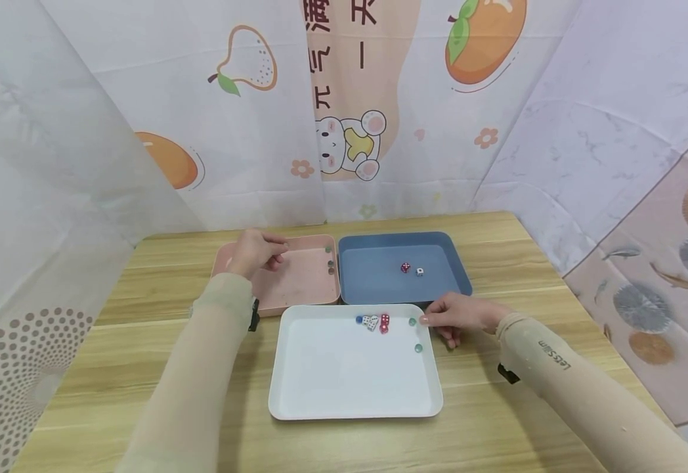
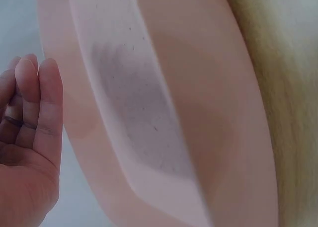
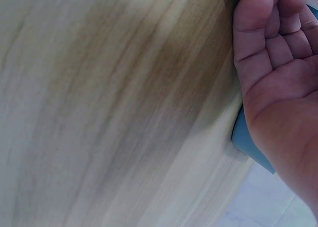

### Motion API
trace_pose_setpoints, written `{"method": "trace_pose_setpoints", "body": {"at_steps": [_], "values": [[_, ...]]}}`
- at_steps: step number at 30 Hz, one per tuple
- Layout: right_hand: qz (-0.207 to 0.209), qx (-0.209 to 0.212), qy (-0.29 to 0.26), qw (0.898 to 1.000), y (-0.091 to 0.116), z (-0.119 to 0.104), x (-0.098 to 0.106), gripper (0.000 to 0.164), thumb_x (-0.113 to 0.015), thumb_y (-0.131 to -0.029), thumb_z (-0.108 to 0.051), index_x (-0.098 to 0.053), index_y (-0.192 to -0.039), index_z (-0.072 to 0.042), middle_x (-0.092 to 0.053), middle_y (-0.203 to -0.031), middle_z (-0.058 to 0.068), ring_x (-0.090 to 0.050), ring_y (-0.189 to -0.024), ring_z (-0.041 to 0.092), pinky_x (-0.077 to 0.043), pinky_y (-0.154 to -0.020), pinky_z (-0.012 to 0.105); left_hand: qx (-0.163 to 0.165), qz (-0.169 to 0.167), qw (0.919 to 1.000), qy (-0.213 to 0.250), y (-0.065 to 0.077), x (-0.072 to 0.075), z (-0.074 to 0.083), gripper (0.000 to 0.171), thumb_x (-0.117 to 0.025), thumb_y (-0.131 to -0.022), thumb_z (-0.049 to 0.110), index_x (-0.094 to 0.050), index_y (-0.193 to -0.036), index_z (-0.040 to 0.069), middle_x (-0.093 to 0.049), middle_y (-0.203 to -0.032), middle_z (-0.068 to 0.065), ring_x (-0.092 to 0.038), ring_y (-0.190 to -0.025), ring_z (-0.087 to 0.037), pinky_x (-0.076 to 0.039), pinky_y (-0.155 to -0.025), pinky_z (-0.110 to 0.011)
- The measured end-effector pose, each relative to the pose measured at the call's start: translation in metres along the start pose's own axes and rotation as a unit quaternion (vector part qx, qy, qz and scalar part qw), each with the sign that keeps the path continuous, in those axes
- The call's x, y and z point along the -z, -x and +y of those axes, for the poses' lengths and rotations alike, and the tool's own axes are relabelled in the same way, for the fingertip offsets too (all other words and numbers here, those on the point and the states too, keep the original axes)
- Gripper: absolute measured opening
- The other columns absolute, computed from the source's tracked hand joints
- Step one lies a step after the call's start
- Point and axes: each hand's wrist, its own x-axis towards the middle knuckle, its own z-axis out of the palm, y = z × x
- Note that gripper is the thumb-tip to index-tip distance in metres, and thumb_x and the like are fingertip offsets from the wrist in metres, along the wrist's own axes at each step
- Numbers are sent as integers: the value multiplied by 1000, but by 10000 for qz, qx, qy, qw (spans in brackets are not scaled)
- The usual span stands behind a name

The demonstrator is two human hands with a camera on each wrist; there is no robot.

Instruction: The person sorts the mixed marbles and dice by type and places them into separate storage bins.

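Note:
My left hand (image 1: pixel 257 253) hovers over the pink tray (image 1: pixel 299 294), thumb and fingers drawn together. Whether something small sits between its fingertips is hidden; the left wrist view shows bent fingers (image 2: pixel 49 88) above the tray. At the right rim of the white tray (image 1: pixel 352 387), my right hand (image 1: pixel 462 314) has its fingertips just beside a green bead (image 1: pixel 412 322), apart from it. Another green bead (image 1: pixel 418 348) lies lower. Red dice (image 1: pixel 385 318), white dice (image 1: pixel 371 322) and a blue bead (image 1: pixel 359 320) lie along the white tray's far side.
Several green beads (image 1: pixel 330 264) lie near the pink tray's right wall. The blue tray (image 1: pixel 373 269) adjoins it and contains a red die (image 1: pixel 406 268) and a white die (image 1: pixel 419 271). All three trays stand on a wooden table (image 1: pixel 497 249) before a printed curtain (image 1: pixel 261 164).

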Motion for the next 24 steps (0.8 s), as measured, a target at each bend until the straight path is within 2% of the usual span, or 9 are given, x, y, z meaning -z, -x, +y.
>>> {"method": "trace_pose_setpoints", "body": {"at_steps": [7, 15, 24], "values": [[16, 49, 47, 10000, 1, -1, -1, 42, -61, -104, -38, -65, -81, -4, -56, -58, 5, -61, -53, 17, -54, -56, 29, 87, 95, 9999, -7, -4, -5, -7, 26, -72, -97, 9, -73, -120, -1, -73, -88, -18, -64, -60, -14, -62, -63, -31], [24, 72, 14, 10000, 1, -2, -2, 42, -60, -104, -38, -66, -82, -2, -56, -59, 5, -61, -54, 18, -54, -56, 30, 90, 81, 9996, 236, -11, -12, -18, 23, -72, -95, 5, -74, -117, -4, -74, -88, -21, -63, -54, -13, -58, -55, -26], [7, 48, 9, 10000, 0, -1, -1, 42, -61, -104, -39, -66, -82, -3, -56, -59, 5, -61, -54, 17, -54, -56, 29, 290, -52, 9995, 147, -18, -14, -27, 22, -70, -96, 4, -72, -116, -4, -72, -78, -14, -62, -52, -13, -58, -55, -26]]}}
